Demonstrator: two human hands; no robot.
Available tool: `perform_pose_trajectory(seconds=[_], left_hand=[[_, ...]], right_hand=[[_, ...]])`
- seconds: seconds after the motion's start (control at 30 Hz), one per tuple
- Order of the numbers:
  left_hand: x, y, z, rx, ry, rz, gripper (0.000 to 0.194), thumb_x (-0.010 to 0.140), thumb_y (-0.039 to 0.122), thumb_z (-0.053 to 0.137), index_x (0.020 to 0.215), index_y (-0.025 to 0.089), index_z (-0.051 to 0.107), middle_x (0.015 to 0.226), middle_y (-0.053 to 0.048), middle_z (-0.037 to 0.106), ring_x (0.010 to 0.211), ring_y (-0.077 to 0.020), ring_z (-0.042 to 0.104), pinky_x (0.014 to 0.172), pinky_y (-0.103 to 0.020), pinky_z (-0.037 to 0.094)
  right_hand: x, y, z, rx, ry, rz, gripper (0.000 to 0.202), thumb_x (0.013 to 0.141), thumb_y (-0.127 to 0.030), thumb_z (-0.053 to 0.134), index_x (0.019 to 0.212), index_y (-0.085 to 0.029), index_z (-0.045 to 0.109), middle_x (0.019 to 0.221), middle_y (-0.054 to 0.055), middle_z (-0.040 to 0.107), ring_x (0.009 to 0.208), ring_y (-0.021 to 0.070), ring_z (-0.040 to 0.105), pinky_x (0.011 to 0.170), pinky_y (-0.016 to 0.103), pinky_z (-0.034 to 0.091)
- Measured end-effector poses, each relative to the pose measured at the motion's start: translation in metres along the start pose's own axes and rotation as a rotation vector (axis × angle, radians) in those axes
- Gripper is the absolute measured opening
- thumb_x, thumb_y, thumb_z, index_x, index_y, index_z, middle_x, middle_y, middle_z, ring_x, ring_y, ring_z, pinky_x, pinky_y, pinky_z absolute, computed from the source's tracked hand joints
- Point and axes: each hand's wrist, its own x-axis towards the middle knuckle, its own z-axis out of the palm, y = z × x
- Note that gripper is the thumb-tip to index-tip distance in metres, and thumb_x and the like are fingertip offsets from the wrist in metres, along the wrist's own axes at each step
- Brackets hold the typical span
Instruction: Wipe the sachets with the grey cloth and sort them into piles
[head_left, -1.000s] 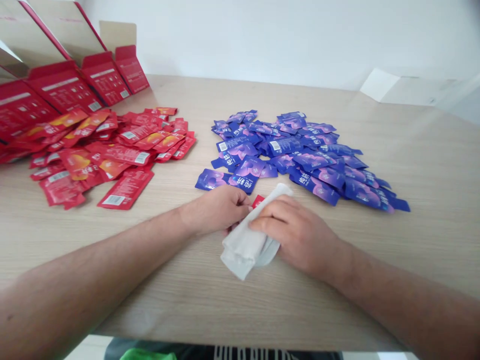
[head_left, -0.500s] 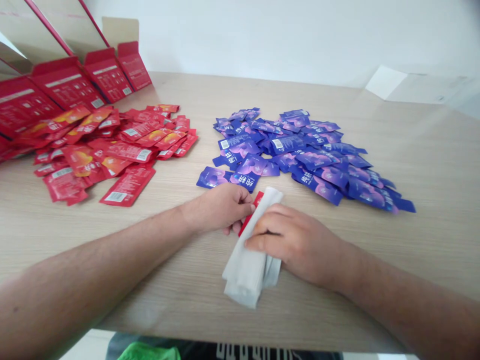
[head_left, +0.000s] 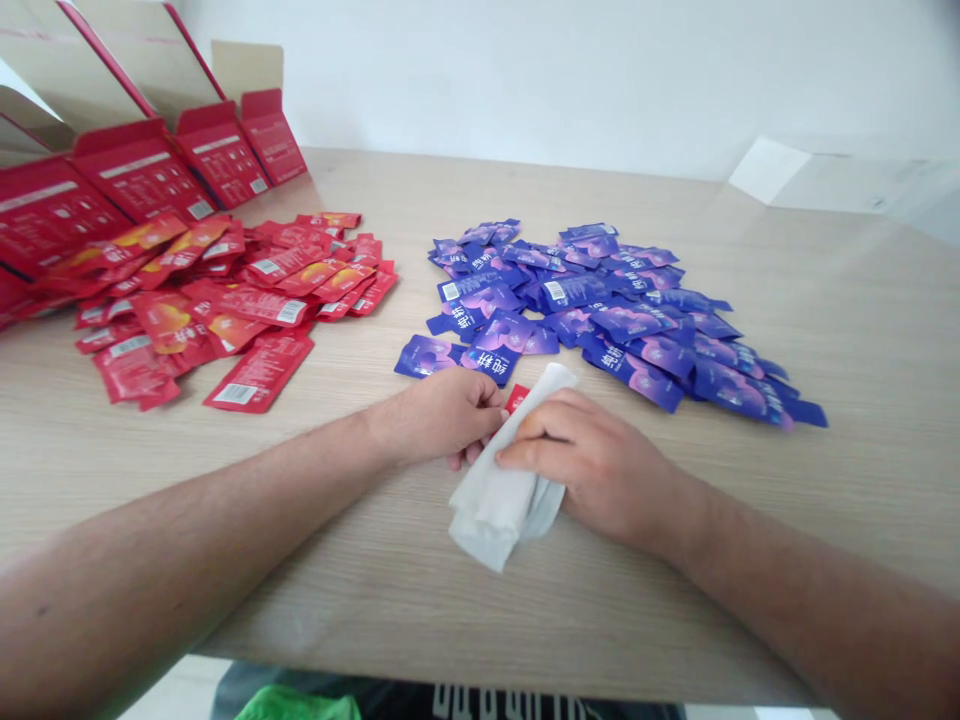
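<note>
My right hand (head_left: 592, 460) is closed round a folded white wipe (head_left: 491, 520), which looks like thin soft cloth or tissue. Beside it, my left hand (head_left: 454, 415) pinches a red sachet (head_left: 516, 399). Most of that sachet is hidden behind the wipe and my fingers; only its upper end shows. The wipe lies against the sachet, just above the wooden table (head_left: 375, 580). Right behind my left hand lie blue-purple sachets (head_left: 495, 345).
A heap of red sachets (head_left: 259, 370) covers the table's left side. Several open red boxes (head_left: 135, 170) stand behind it. The blue-purple heap spreads to the right. A white carton piece (head_left: 772, 170) is at the back right, and a green cloth (head_left: 300, 705) shows below the table edge.
My right hand has moved the wipe slightly up and to the right, and it covers more of the red sachet. My left hand has stayed nearly in place.
</note>
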Motion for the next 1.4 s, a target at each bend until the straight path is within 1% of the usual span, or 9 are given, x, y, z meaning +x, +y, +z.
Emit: perform_pose_trajectory(seconds=[0.1, 0.27, 0.4, 0.57, 0.73, 0.87, 1.03, 1.17, 1.4], left_hand=[[-0.002, 0.004, 0.0, 0.001, -0.027, 0.006, 0.02, 0.091, 0.034, 0.051, 0.079, 0.02, 0.059, 0.06, 0.003, 0.064, 0.05, -0.0108, 0.062, 0.043, -0.019, 0.047], [-0.004, 0.007, -0.001, -0.023, -0.03, 0.008, 0.017, 0.09, 0.03, 0.052, 0.078, 0.02, 0.059, 0.059, 0.004, 0.061, 0.048, -0.0097, 0.059, 0.042, -0.018, 0.047], [-0.003, 0.003, 0.0, 0.007, -0.034, 0.035, 0.019, 0.09, 0.029, 0.051, 0.078, 0.019, 0.061, 0.057, 0.003, 0.061, 0.048, -0.0099, 0.059, 0.042, -0.017, 0.047], [-0.003, 0.002, 0.001, -0.01, -0.011, 0.007, 0.015, 0.09, 0.03, 0.052, 0.083, 0.019, 0.06, 0.062, 0.002, 0.065, 0.05, -0.0103, 0.062, 0.04, -0.016, 0.047], [-0.002, 0.0, 0.001, 0.008, -0.042, 0.037, 0.018, 0.09, 0.03, 0.049, 0.08, 0.02, 0.06, 0.064, 0.002, 0.066, 0.053, -0.011, 0.064, 0.04, -0.016, 0.048], [-0.001, -0.002, 0.001, 0.001, -0.031, 0.02, 0.016, 0.089, 0.031, 0.049, 0.085, 0.02, 0.06, 0.066, 0.001, 0.068, 0.051, -0.0116, 0.064, 0.041, -0.019, 0.05], [-0.001, -0.004, 0.001, -0.016, -0.047, 0.056, 0.015, 0.087, 0.026, 0.049, 0.08, 0.019, 0.06, 0.061, 0.002, 0.064, 0.047, -0.0103, 0.06, 0.04, -0.018, 0.048], [-0.002, -0.003, 0.0, -0.02, -0.047, 0.05, 0.016, 0.088, 0.027, 0.049, 0.081, 0.019, 0.061, 0.061, 0.001, 0.065, 0.047, -0.0105, 0.06, 0.041, -0.019, 0.049], [-0.003, -0.001, 0.0, -0.016, -0.052, 0.044, 0.015, 0.087, 0.026, 0.051, 0.08, 0.018, 0.061, 0.061, 0.002, 0.064, 0.048, -0.0102, 0.061, 0.042, -0.018, 0.049]], right_hand=[[0.0, -0.001, 0.0, 0.05, -0.058, -0.063, 0.02, 0.1, -0.022, 0.056, 0.111, -0.022, 0.073, 0.107, 0.007, 0.07, 0.104, 0.0221, 0.06, 0.096, 0.039, 0.05], [0.0, 0.003, -0.001, 0.011, 0.03, 0.066, 0.019, 0.098, -0.019, 0.058, 0.111, -0.018, 0.072, 0.108, 0.009, 0.069, 0.105, 0.0241, 0.059, 0.095, 0.041, 0.05], [0.001, 0.001, -0.001, 0.035, -0.024, -0.036, 0.019, 0.1, -0.022, 0.056, 0.112, -0.021, 0.072, 0.108, 0.007, 0.069, 0.105, 0.0225, 0.059, 0.092, 0.038, 0.052], [0.0, 0.006, -0.003, 0.026, 0.035, 0.049, 0.018, 0.098, -0.018, 0.058, 0.11, -0.02, 0.071, 0.106, 0.009, 0.069, 0.103, 0.0236, 0.06, 0.09, 0.04, 0.052], [0.001, 0.006, -0.006, 0.069, -0.04, -0.033, 0.02, 0.1, -0.02, 0.054, 0.111, -0.02, 0.071, 0.106, 0.008, 0.069, 0.104, 0.0227, 0.06, 0.092, 0.04, 0.052], [0.0, 0.01, -0.008, 0.059, 0.006, 0.065, 0.02, 0.097, -0.015, 0.056, 0.11, -0.018, 0.071, 0.107, 0.009, 0.068, 0.103, 0.0236, 0.06, 0.091, 0.041, 0.051], [0.0, 0.011, -0.007, 0.077, -0.058, -0.01, 0.019, 0.099, -0.019, 0.055, 0.111, -0.02, 0.07, 0.107, 0.008, 0.068, 0.102, 0.0235, 0.06, 0.091, 0.04, 0.051], [-0.001, 0.013, -0.007, 0.062, -0.014, 0.074, 0.021, 0.096, -0.014, 0.056, 0.112, -0.019, 0.069, 0.109, 0.009, 0.067, 0.104, 0.0239, 0.059, 0.091, 0.04, 0.051], [-0.001, 0.012, -0.008, 0.077, -0.05, 0.027, 0.021, 0.097, -0.016, 0.056, 0.113, -0.018, 0.069, 0.108, 0.009, 0.067, 0.103, 0.0231, 0.059, 0.09, 0.039, 0.05]])
